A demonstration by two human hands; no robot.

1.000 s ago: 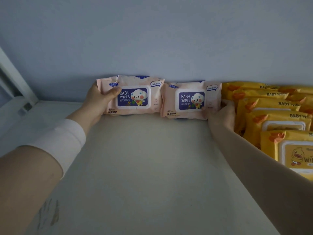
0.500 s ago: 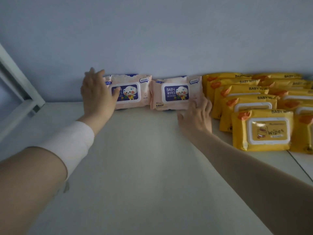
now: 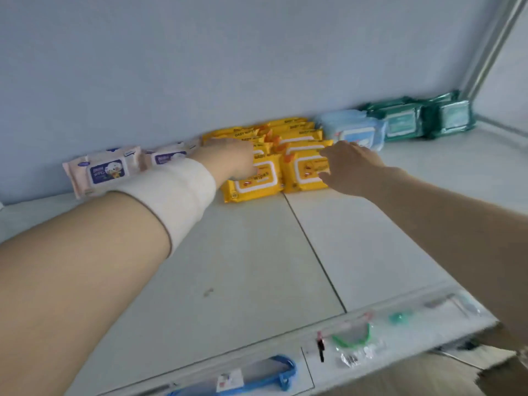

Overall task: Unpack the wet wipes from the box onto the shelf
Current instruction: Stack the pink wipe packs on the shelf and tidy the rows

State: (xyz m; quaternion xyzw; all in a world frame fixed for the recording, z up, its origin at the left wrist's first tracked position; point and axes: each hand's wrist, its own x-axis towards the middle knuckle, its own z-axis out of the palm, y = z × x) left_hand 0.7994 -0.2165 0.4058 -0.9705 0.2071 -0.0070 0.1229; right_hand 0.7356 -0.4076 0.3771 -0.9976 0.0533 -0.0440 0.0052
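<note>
Both hands have come off the pink packs (image 3: 104,170) and moved right along the back edge of the shelf (image 3: 257,261) to the yellow packs (image 3: 285,155). The two pink ones now stand alone against the back wall, near the back left corner, leaning slightly, with nothing holding them. I take that pair as placed, and the hands as now tidying the yellow rows.

The left hand (image 3: 228,158), with a white wrap at its wrist, lies on the front yellow pack of the left row, fingers curled down onto its lid. Whether it grips the pack or only presses it, I cannot tell. The right hand (image 3: 350,167) is open with fingers spread, touching or just short of the front pack of the right yellow row; it grasps nothing.

Further right along the back edge lie blue packs (image 3: 354,131), then green packs (image 3: 414,118) by the back right corner.

The left forearm covers much of the second pink pack. The hands hide the tops of the front yellow packs, so the exact contact is unclear. The whole view is smeared by motion, and print on the blue and green packs cannot be read. The box is not clearly in view; a brown shape at the bottom right corner may be it. Small items below the shelf's front edge are too blurred to name.
</note>
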